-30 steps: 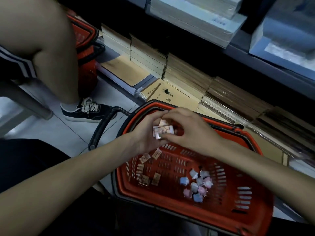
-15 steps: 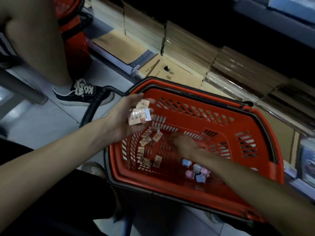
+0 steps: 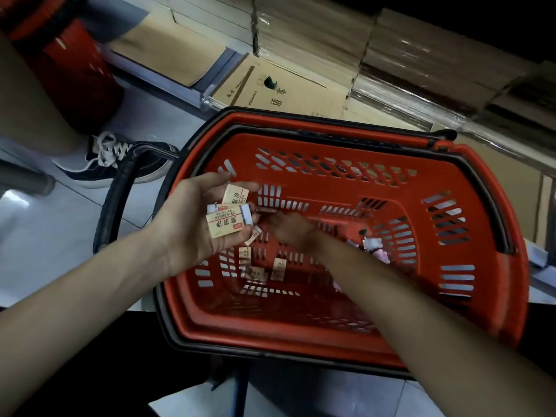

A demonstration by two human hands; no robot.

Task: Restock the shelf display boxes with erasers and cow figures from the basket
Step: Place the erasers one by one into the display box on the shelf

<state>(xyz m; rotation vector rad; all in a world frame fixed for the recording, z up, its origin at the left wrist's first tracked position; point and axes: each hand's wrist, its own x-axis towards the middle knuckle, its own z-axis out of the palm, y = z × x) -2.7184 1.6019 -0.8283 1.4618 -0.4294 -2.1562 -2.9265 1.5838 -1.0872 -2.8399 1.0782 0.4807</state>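
Head view, sneaker (image 3: pixel 120 164) beside basket (image 3: pixel 331 123) (notebooks (image 3: pixel 270 88) behind)

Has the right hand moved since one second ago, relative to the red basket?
Yes. The right hand has left the erasers held in the left hand near the basket rim and gone down inside it, near the floor.

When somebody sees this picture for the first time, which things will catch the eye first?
A large red plastic shopping basket fills the middle, in front of stacked brown notebooks. Above its left edge, the left hand holds several beige paper-sleeved erasers. The right hand is low inside the basket, near loose erasers on its bottom.
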